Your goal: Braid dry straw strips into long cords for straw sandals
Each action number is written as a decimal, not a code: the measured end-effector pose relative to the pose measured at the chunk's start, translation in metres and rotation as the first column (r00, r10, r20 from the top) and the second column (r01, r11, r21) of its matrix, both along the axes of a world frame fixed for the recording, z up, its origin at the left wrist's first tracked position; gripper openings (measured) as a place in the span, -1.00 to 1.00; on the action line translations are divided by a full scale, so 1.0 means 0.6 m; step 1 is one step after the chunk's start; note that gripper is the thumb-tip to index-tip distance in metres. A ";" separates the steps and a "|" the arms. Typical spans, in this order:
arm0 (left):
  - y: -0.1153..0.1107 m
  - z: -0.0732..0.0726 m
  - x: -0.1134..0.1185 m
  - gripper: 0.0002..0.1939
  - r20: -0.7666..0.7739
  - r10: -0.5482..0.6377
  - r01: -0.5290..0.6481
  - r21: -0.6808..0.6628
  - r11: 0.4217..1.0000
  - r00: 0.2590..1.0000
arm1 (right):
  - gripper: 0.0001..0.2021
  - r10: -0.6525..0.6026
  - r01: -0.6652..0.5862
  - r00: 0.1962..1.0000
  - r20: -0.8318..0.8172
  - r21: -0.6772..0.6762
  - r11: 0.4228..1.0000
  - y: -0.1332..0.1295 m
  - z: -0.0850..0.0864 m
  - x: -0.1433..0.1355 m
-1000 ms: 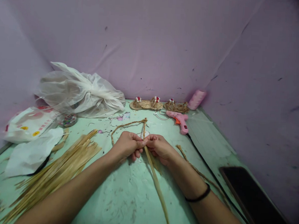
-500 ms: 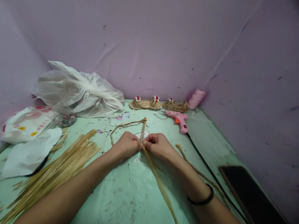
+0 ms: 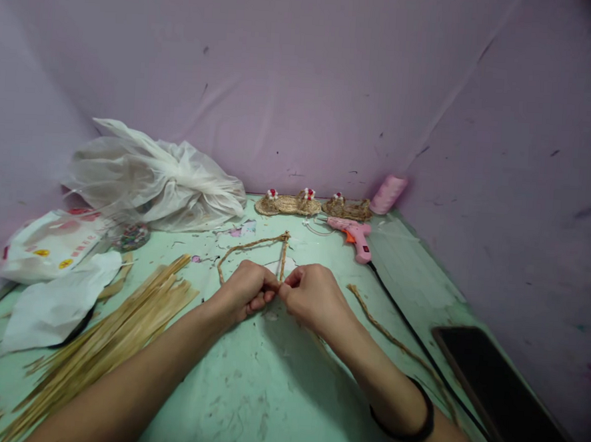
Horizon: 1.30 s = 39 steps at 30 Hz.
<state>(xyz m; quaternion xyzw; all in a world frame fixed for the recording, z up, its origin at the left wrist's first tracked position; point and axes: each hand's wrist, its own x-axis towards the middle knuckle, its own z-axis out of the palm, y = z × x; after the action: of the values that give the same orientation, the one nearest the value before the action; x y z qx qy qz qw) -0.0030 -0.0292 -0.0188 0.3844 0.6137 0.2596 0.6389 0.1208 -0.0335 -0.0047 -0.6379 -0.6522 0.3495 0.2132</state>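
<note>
A thin twisted straw cord runs from a knot near the table's middle down to my fingers. My left hand pinches it from the left. Touching the left fingertips, my right hand pinches the same cord from the right. The cord's other length bends from the knot round to the left and passes behind my left hand. Loose fibre below the pinch is mostly hidden under my right hand and forearm. Left of my arms lies a bundle of dry flat straw strips.
A pink glue gun with a black cable, woven straw slippers with beads and a pink thread spool are at the back. A phone and another cord lie right. Left are a plastic bag and a white packet.
My right hand has turned over and shifted slightly, its wrist lower. The loose strip that trailed toward the front edge is now largely out of sight. My left hand has moved little.
</note>
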 end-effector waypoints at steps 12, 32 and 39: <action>-0.005 0.019 -0.004 -0.95 -0.022 -0.049 0.052 0.149 0.988 0.999 | -0.94 0.141 -0.135 0.977 -0.160 0.047 0.990 0.007 0.006 0.020; -0.017 -0.011 -0.004 -0.86 -0.382 -0.067 0.250 0.454 0.855 0.922 | -0.93 -0.358 0.168 0.687 -0.633 -0.341 0.925 -0.020 -0.048 -0.014; -0.015 0.033 -0.022 -0.80 -0.660 -0.205 0.478 0.263 0.838 0.723 | -0.89 -0.246 0.128 0.787 -0.565 -0.240 0.962 -0.014 -0.049 -0.010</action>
<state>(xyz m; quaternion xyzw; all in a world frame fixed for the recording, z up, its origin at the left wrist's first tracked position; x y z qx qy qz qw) -0.0161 -0.0383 0.0010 0.6825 0.6313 0.1212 0.3478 0.1148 -0.0420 -0.0341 -0.5765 -0.4507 0.5675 0.3774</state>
